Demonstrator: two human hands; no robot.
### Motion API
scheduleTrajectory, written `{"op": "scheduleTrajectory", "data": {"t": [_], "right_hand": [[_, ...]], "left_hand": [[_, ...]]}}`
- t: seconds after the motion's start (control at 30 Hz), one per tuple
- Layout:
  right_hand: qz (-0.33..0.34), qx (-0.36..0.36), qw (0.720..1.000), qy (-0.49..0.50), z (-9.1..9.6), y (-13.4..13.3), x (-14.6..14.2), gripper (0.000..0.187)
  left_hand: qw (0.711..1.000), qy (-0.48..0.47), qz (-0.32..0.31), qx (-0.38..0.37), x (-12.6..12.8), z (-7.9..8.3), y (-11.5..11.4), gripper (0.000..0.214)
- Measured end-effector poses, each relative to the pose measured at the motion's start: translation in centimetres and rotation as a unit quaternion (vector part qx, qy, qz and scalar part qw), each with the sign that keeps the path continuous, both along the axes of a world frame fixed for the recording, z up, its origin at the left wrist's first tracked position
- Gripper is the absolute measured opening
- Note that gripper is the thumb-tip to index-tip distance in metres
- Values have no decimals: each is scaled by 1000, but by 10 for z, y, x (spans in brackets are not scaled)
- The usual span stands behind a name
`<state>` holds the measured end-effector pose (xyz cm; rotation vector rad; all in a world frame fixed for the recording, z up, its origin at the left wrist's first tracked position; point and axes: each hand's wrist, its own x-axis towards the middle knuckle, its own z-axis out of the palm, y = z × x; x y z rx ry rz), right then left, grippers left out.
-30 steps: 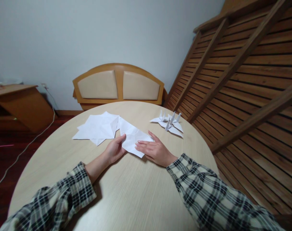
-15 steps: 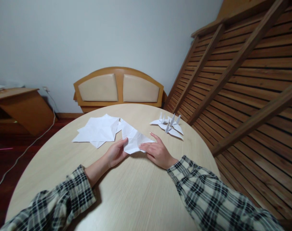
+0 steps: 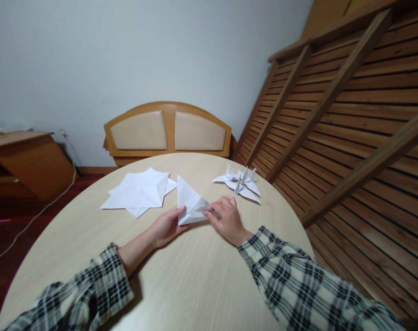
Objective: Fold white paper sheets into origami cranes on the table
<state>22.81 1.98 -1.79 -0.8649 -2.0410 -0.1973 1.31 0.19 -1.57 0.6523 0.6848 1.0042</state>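
A partly folded sheet of white paper (image 3: pixel 189 202) is held between my two hands just above the table, one pointed corner standing up at its left. My left hand (image 3: pixel 168 226) grips its lower left edge, thumb on top and fingers beneath. At the right corner, my right hand (image 3: pixel 227 219) pinches the paper between thumb and curled fingers. Several folded paper cranes (image 3: pixel 241 184) stand close together beyond my right hand. Left of the held piece lies an overlapping stack of creased white paper sheets (image 3: pixel 136 191).
All this is on a round, pale wooden table (image 3: pixel 181 285). Behind it stands a headboard (image 3: pixel 167 131) with cream panels, against the wall. A slatted wooden frame (image 3: pixel 347 128) leans along the right. At the left are a wooden desk (image 3: pixel 26 161) and a white cable (image 3: pixel 40 214) on the floor.
The held paper has gone from a wider, flatter shape to a narrower one, with its right part folded inward. My right hand's fingers have curled from lying over the paper into a pinch.
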Motion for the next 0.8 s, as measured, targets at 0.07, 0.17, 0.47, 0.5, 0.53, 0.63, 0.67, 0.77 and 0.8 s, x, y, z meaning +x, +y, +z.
{"op": "scheduleTrajectory", "data": {"t": [0.07, 0.17, 0.47, 0.5, 0.53, 0.63, 0.67, 0.77, 0.8], "right_hand": [[-15, -14, 1000, 5, -1, 1, -1, 23], [-27, -33, 999, 9, -1, 2, -2, 26], [-38, -46, 998, 11, -4, 5, -4, 21], [-42, -45, 998, 12, -4, 5, -5, 21], [-47, -44, 998, 14, -3, 5, -6, 20], [-56, -39, 997, 41, -3, 7, -10, 11], [-57, -41, 996, 56, -2, 8, -11, 12], [-57, -85, 992, 79, -3, 12, -14, 28], [-60, -110, 989, 74, -3, 13, -14, 29]], "left_hand": [[1000, 10, -11, 22, 0, -1, -1, 22], [994, 16, -43, 97, 3, -1, -3, 31], [990, 50, -3, 131, 12, 0, -6, 35], [990, 53, 5, 133, 12, -1, -6, 34], [989, 57, 11, 135, 12, -2, -5, 32], [987, 69, 23, 144, 12, -4, -3, 28], [986, 74, 26, 148, 12, -5, -2, 25], [983, 92, 40, 153, 12, -6, 2, 17], [982, 98, 49, 152, 12, -6, 3, 15]]}}
